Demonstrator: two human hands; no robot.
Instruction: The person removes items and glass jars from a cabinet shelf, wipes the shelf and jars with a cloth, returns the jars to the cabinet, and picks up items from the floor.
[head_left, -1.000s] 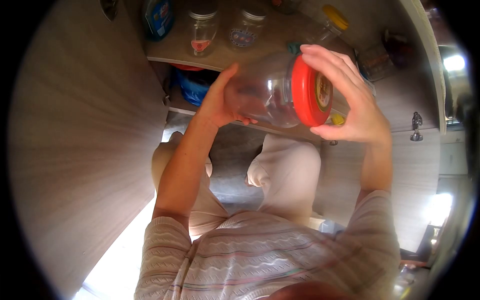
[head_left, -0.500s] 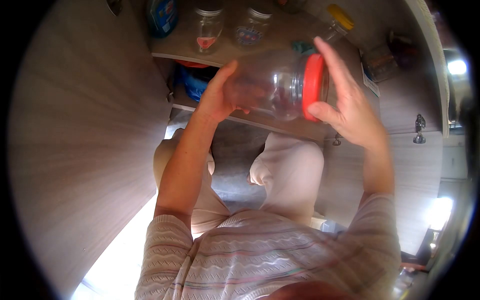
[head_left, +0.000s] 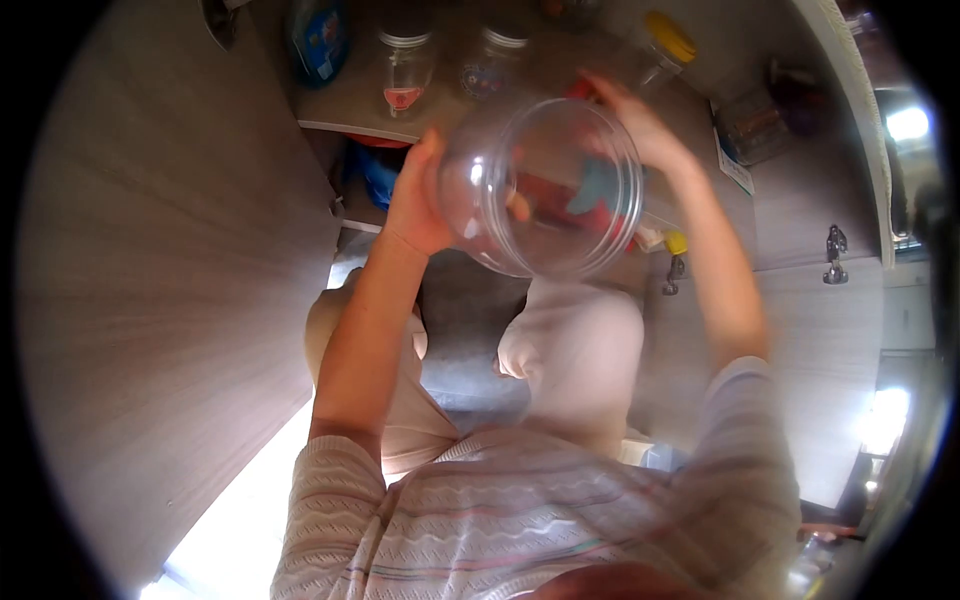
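Note:
A large clear jar [head_left: 474, 195] is tilted so that its uncovered round mouth faces me. My left hand [head_left: 415, 205] grips its left side, with the fingers wrapped behind the wall. My right hand [head_left: 640, 128], smeared by motion, is at the far right side of the jar. A red edge of the lid [head_left: 582, 88] shows at its fingertips, and the rest of the lid is hidden behind the jar. Red and teal patches show blurred through the jar's clear wall.
On the cabinet shelf [head_left: 350, 108] stand a blue bottle [head_left: 318, 45], two silver-lidded glass jars [head_left: 405, 75] and a yellow-lidded jar [head_left: 668, 45]. Blue plastic [head_left: 372, 182] lies below. A cabinet door [head_left: 170, 270] stands at left, and another door [head_left: 765, 350] with hinges at right.
The red lid has come off the jar and moved up behind it with my right hand. My left hand has turned the jar's mouth toward me.

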